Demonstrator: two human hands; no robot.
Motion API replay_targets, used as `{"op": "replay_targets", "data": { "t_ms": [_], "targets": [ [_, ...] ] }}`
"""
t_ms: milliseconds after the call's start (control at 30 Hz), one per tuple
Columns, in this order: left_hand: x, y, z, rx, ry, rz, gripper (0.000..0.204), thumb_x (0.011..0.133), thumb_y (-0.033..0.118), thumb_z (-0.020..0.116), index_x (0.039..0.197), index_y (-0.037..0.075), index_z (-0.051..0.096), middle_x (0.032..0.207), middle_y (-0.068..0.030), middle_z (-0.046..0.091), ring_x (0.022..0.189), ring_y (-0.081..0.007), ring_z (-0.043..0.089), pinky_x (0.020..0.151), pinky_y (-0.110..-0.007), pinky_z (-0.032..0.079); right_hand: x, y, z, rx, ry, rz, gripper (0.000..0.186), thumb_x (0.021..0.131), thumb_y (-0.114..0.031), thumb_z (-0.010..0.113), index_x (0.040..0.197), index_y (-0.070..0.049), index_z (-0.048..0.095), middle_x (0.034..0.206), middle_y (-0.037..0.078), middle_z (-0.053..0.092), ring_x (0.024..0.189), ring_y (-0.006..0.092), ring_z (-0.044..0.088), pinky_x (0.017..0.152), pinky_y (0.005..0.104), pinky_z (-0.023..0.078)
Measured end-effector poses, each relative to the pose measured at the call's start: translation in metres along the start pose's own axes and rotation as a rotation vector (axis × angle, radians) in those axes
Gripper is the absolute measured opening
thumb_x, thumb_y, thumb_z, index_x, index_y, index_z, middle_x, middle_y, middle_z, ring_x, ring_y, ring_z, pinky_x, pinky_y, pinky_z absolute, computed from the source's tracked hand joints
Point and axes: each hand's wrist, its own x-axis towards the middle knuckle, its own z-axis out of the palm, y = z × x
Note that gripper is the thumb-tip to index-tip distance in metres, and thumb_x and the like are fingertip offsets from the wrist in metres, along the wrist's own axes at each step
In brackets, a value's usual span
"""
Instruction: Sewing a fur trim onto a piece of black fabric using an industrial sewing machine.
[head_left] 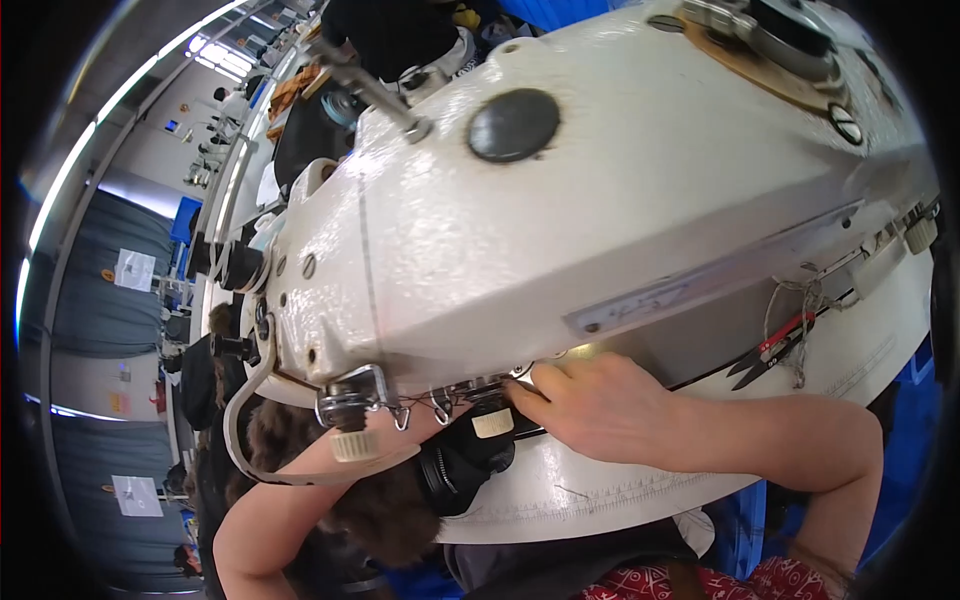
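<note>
A large white sewing machine [500, 230] fills the middle of the view, tilted across it. My right hand [595, 400] rests on the machine bed beneath its arm, near the lit needle area. Its fingers are bent and closed, the tips partly hidden by parts of the machine. What they pinch cannot be made out. A black garment [470, 465] with dark brown fur [385, 520] hangs over the bed's front edge, just left of that hand. From the lower left my left forearm [285, 500] reaches under the machine head, which hides the left hand's fingers.
Red-handled snips [780, 345] lie on the white tabletop [640, 487] at the right, beside a cord. A curved metal lever [238, 420] and cream knobs [350, 445] stick out at the machine's left. Further back are a person in black [385, 35] and blue-grey curtains [105, 280].
</note>
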Motion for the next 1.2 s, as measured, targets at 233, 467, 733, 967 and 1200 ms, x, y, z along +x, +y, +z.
{"op": "replay_targets", "data": {
  "t_ms": [233, 467, 733, 967, 1200],
  "targets": [
    [0.001, 0.021, -0.008, -0.424, 0.096, -0.281, 0.023, 0.080, 0.018, 0.078, 0.097, 0.005, 0.070, 0.089, -0.0040, 0.071, 0.083, -0.0131, 0.068, 0.077, -0.029, 0.055, -0.001, -0.005, -0.001, -0.046, 0.061, -0.041, 0.036, 0.076, -0.013, 0.061, 0.110, -0.001, 0.063, 0.074, 0.005, 0.054, 0.056, 0.0154, 0.059, 0.047, 0.0285, 0.045],
    [0.000, 0.023, -0.003, -0.330, 0.125, -0.328, 0.020, 0.081, 0.019, 0.076, 0.095, 0.006, 0.070, 0.085, -0.0019, 0.070, 0.078, -0.0112, 0.067, 0.071, -0.027, 0.054, 0.004, -0.007, -0.005, -0.052, -0.034, -0.015, 0.048, 0.079, -0.014, 0.060, 0.124, 0.001, 0.061, 0.075, 0.005, 0.060, 0.061, 0.0157, 0.062, 0.049, 0.0271, 0.047],
    [0.001, 0.027, -0.007, -0.005, 0.054, -0.247, 0.018, 0.081, 0.019, 0.076, 0.094, 0.008, 0.071, 0.085, -0.0007, 0.070, 0.078, -0.0099, 0.066, 0.070, -0.027, 0.053, 0.013, -0.011, -0.005, -0.057, -0.050, -0.035, 0.046, 0.078, -0.013, 0.059, 0.121, 0.004, 0.061, 0.074, 0.005, 0.059, 0.058, 0.0164, 0.061, 0.048, 0.0282, 0.047],
    [-0.002, 0.022, 0.001, -0.353, 0.216, -0.405, 0.014, 0.078, 0.014, 0.077, 0.089, 0.006, 0.071, 0.083, -0.0018, 0.071, 0.078, -0.0114, 0.068, 0.070, -0.028, 0.054, 0.001, -0.006, -0.002, 0.003, 0.160, -0.088, 0.023, 0.076, -0.013, 0.061, 0.095, 0.000, 0.062, 0.098, 0.011, 0.064, 0.090, 0.0206, 0.059, 0.076, 0.0308, 0.047],
    [-0.016, -0.006, 0.013, 0.073, 0.253, -0.255, 0.016, 0.079, 0.019, 0.077, 0.088, 0.007, 0.071, 0.081, -0.0034, 0.071, 0.076, -0.0142, 0.068, 0.069, -0.030, 0.054, 0.004, -0.013, -0.002, 0.221, 0.113, -0.018, 0.027, 0.072, -0.016, 0.066, 0.093, 0.000, 0.061, 0.115, 0.015, 0.063, 0.095, 0.0228, 0.054, 0.080, 0.0319, 0.042]
  ]
}}
